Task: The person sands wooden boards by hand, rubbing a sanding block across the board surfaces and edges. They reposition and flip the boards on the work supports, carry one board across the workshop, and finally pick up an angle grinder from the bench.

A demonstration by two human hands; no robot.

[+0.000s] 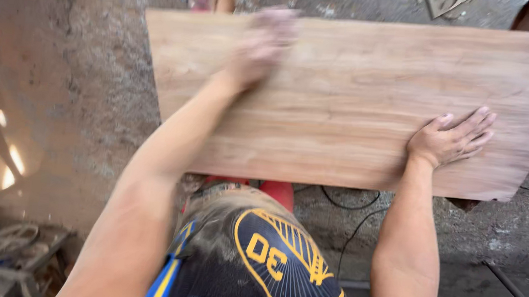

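A single view is being supplied, from a camera worn on the person's head. It is being aimed steeply downward and slightly forward, over the person's own chest and along both forearms. The scene is being taken at close range: the wooden board (pixel 356 99) is being framed across most of the upper half, cut off at the right edge, with the left hand (pixel 261 44) and right hand (pixel 451 139) lying within arm's reach of the lens. The concrete floor (pixel 74 89) is being seen beyond and beneath the board. No second view is being provided, so no overlap is being recorded.
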